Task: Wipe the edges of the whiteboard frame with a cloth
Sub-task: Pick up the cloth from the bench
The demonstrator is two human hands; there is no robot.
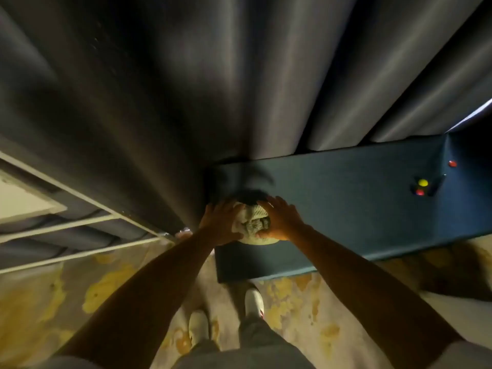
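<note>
Dark grey pleated curtains [213, 75] fill the far half of the scene, hanging down to a long dark blue bench-like surface [346, 198] that stretches to the right, while a white metal frame [80, 222] lies at the left over a worn yellow-and-cream patterned floor [53, 294]. At the near left end of the blue surface a crumpled pale cream knitted cloth [253, 222] rests, with the left hand [221, 222] and right hand [282, 219] cupped around its sides, fingers spread and pressing it. Smaller still, white shoes [253, 302] stand below, and red and yellow round pieces [422, 182] sit far right.
</note>
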